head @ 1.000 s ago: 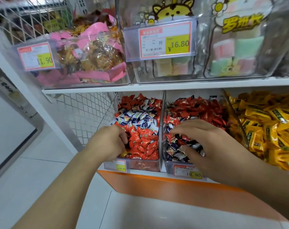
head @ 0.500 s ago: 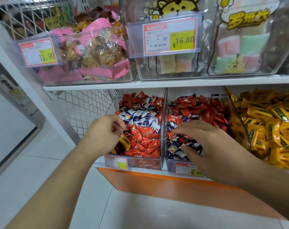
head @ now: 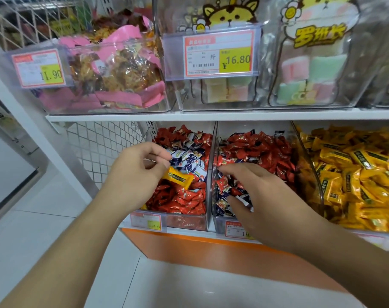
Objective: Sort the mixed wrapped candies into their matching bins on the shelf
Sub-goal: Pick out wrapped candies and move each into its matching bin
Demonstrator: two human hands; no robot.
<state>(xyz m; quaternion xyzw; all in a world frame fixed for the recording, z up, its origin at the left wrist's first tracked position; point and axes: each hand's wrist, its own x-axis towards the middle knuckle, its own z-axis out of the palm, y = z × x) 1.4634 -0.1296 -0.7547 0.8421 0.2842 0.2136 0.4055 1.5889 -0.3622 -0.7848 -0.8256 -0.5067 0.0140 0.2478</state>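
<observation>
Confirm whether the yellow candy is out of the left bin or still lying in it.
Out. The left hand pinches the yellow candy by one end, raised above the red and blue-white candies in the left bin.

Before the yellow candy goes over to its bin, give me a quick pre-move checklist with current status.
1. Left hand pinches the yellow candy: ok.
2. Candy lifted free of the left bin: cannot tell, it hangs low over the pile.
3. Matching yellow bin in view, far right: ok.
4. Path there clear: not ok, right hand lies across the middle bin.
5. Right hand holding a candy: cannot tell, fingertips are among the wrappers.
6. Yellow bin has room: cannot tell.
</observation>
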